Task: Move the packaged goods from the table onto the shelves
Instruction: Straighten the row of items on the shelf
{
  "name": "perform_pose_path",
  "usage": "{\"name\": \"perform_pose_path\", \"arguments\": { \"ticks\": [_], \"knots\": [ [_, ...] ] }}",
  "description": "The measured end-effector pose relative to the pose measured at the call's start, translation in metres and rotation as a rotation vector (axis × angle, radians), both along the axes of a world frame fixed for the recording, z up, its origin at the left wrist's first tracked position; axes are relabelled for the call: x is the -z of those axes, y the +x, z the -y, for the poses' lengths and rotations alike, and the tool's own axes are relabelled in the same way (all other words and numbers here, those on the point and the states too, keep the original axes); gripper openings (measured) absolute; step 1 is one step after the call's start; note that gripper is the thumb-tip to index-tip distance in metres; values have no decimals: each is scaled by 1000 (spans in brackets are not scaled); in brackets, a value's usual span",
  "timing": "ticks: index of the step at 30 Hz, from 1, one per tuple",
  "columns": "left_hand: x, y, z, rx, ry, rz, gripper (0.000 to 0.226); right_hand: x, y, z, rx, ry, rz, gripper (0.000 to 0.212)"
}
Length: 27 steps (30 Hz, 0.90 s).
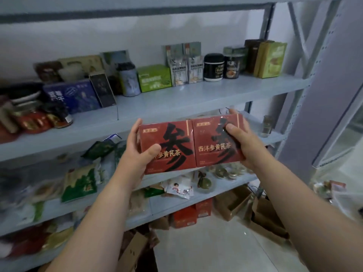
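- Red card under glossy clear film: two tea boxes, the left box (pixel 169 148) and the right box (pixel 218 140), are held side by side with their inner edges touching. They are in the air just below and in front of the grey-blue shelf board (pixel 196 99).
- Each front bears one large black brush character, 参, and a small gold tab at its top left that is too blurred to read.
- The gold line on the right box reads 西洋参黄芪茶. On the left box a thumb hides the start of the same line, leaving 参黄芪茶 clear.
- The left hand (pixel 137 152) grips the outer edge of the left box, with the thumb pressed on the front and the fingers wrapped behind.
- The right hand (pixel 239 138) grips the outer edge of the right box. Its thumb lies across the black character and its fingertips show over the top corner.
- On the shelf board stand a green box (pixel 154 78) with pale lettering that cannot be read and a pale tin canister (pixel 128 80) just to its left.
- A black jar (pixel 213 67) with a white base stands further right, and a yellow-green box (pixel 272 59) is at the board's right end.
- A dark blue box (pixel 78 97) stands toward the board's left end, and its white characters are too blurred to read.
- Below the shelf board, a green-and-white bag (pixel 80 183) lies on a lower level to the left, and brown cardboard cartons (pixel 231 203) sit on the floor to the right.
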State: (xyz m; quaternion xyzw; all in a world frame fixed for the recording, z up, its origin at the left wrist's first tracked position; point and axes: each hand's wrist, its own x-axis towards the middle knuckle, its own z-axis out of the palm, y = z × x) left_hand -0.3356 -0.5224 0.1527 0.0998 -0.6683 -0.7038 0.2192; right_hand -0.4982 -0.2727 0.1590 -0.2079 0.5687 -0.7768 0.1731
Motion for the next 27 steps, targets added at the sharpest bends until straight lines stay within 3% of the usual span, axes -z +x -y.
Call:
{"name": "perform_pose_path", "arguments": {
  "ticks": [2, 7, 14, 19, 24, 27],
  "knots": [
    [-14, -4, 9, -41, -115, 2, 91, -13, -22, 16, -50, -42, -30, 58],
    [-46, -34, 30, -162, -224, -60, 92, -45, -82, 63, -161, -94, -97, 67],
    [-74, -102, 52, -478, -467, -69, 64, -73, -173, 127, -287, -115, -210, 57],
    [-49, -147, 80, -620, -724, 165, 57, -46, -224, 166, -206, 161, -487, 40],
    [-39, -179, 100, -870, -1201, 293, 68, -36, -258, 192, -180, 254, -814, 50],
    [-39, -199, 105, -833, -1418, 431, 74, -32, -270, 211, -160, 263, -890, 57]
  ]
}}
